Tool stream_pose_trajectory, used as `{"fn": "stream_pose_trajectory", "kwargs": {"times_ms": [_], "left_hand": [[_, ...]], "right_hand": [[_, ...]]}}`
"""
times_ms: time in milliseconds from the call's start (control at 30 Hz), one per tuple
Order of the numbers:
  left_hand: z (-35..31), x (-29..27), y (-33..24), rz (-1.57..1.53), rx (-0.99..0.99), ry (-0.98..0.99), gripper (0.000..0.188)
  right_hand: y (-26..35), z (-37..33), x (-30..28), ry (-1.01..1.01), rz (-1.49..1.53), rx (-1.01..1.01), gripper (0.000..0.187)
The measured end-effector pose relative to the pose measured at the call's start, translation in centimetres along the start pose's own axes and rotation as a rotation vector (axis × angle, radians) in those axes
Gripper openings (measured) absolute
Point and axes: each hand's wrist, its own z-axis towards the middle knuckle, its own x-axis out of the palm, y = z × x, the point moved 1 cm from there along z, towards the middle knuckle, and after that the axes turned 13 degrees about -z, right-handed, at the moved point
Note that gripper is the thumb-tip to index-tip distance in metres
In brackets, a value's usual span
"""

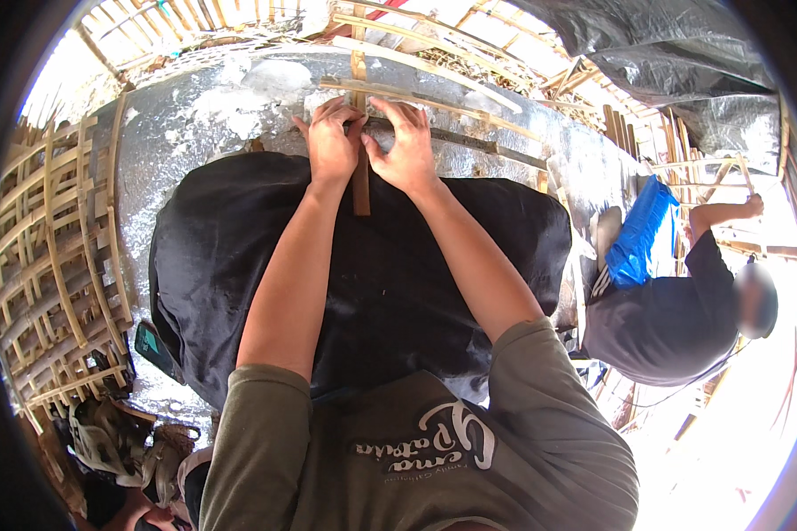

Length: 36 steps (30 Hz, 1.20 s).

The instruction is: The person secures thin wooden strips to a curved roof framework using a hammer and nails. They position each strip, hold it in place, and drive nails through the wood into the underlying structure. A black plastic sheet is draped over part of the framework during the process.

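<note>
Ground [142,190]: grey with white patches, showing to the left of and beyond the cloth [443,265].
Cloth: black and loosely creased, spread beneath both forearms [279,292].
Shirt [549,416]: olive, pale print on the chest, worn by the person at work; the bare forearms reach forward from its sleeves.
Lattice [58,257]: crossed bamboo, at the far left.
Sheet [673,53]: dark and shiny, at upper right.
Co-worker [660,327]: at right, in a dark top, one arm bent and raised.
Blue plastic [644,234]: crumpled, between the cloth and the co-worker.
Flat strip [361,193]: brown, runs straight away from the person between the two hands, its near end over the cloth.
Pale strips [434,67]: slender, slanting across the farther part of the flat strip.
Dark stick [496,149]: slants off to the right from behind the right hand [406,152].
Right hand: thumb and forefinger stand apart, curved and open, close beside the flat strip.
Left hand [330,146]: fingers bent over the place where flat strip and dark stick come together; whether they pinch anything, I cannot tell.
Phone [153,343]: dark with a teal screen, just beside the cloth's left edge.
</note>
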Motion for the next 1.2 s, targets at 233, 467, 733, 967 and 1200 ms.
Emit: {"fn": "stream_pose_trajectory", "kwargs": {"times_ms": [233, 467, 733, 967, 1200], "left_hand": [[0.0, 0.3, 0.0, -0.028, -0.039, 0.001, 0.006], [-0.1, 0.3, -0.2, 0.013, -0.054, -0.026, 0.005], [-0.2, 0.5, 0.2, 0.009, -0.06, -0.012, 0.003], [0.2, 0.7, -0.2, 0.067, 0.03, -0.035, 0.006], [0.2, 0.8, 2.4, -0.052, 0.064, -0.024, 0.003]], "right_hand": [[-1.3, 0.8, -1.6, -0.033, -0.09, 0.009, 0.057], [-1.9, 3.5, -7.8, 0.111, -0.123, 0.123, 0.054], [-6.5, 2.2, -20.0, 0.07, 0.091, 0.284, 0.045], [-17.4, -13.9, -28.4, -0.065, -0.313, 0.552, 0.022], [-15.4, -30.5, -22.5, 0.137, -0.527, 0.79, 0.032]]}}
